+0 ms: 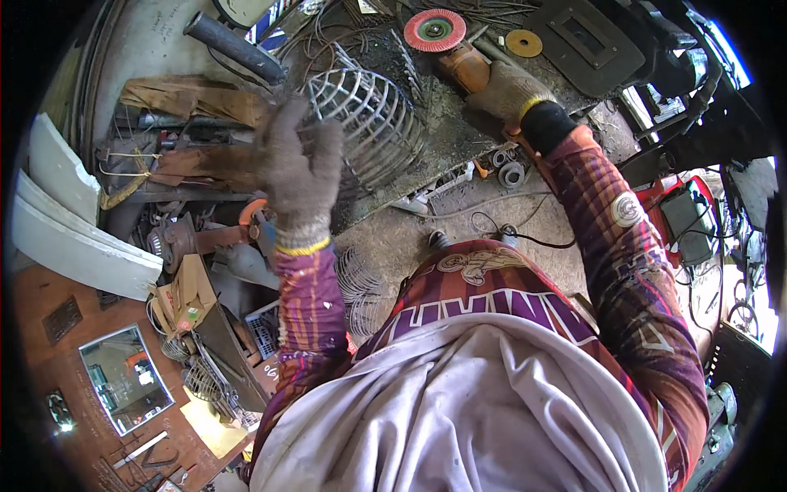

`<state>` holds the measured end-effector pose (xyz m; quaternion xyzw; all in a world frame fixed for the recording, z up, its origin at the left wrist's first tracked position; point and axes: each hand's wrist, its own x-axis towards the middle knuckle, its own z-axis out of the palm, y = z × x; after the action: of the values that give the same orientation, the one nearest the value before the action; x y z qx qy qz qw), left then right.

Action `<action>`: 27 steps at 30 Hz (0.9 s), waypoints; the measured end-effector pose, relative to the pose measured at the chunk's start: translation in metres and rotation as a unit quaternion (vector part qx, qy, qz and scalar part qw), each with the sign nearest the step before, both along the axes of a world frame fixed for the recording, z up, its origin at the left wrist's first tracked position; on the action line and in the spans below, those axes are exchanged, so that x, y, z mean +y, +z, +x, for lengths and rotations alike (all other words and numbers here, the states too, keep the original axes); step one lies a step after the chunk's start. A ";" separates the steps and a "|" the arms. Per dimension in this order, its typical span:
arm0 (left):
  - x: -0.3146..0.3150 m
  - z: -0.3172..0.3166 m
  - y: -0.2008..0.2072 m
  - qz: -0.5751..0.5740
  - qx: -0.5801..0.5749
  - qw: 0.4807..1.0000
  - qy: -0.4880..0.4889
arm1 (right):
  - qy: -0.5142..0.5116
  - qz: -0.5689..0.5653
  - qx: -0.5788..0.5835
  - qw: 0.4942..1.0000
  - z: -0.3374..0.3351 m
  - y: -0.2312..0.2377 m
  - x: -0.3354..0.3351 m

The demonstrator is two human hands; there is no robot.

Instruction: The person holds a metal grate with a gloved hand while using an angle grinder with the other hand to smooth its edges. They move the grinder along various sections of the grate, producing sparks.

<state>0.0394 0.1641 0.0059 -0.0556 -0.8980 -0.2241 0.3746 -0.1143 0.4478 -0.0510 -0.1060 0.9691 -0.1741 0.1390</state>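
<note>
My right hand (510, 92), in a grey-brown knit glove, is wrapped round the orange body of an angle grinder (467, 69) at the far side of the workbench. A flap disc (434, 31) with a pink-red rim and green centre is on the grinder's head. My left hand (300, 168), gloved alike and slightly blurred, is raised with thumb and fingers apart, and it holds nothing. Just right of it a domed cage of welded metal bars (373, 123) lies on the dark bench. Whether the glove touches the cage's left edge I cannot tell.
A welding mask (592, 45) and a yellowish disc (524, 43) lie at the bench's far right. Another grinder with an orange guard (252, 213) is beside my left wrist. A thick pipe (234, 49) juts in at far left. Cables cross the floor near my feet.
</note>
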 end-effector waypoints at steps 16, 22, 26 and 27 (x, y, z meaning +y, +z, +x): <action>0.081 0.073 -0.064 0.067 -0.149 0.963 -0.214 | 0.105 -0.367 0.045 0.923 0.002 -0.022 0.002; 0.136 0.042 -0.059 0.187 -0.222 0.900 -0.325 | -0.062 -0.253 0.095 0.961 0.062 0.060 0.002; 0.162 0.012 -0.060 0.335 -0.270 0.839 -0.333 | -0.129 -0.323 0.229 0.909 0.090 0.093 -0.016; 0.164 0.008 -0.056 0.368 -0.210 0.843 -0.332 | -0.155 -0.375 0.183 0.896 0.101 0.107 -0.017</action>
<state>0.0470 0.3285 -0.0500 -0.1599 -0.7344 -0.6555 0.0731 -0.0129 0.4309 0.0563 -0.0289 0.8445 -0.5213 -0.1196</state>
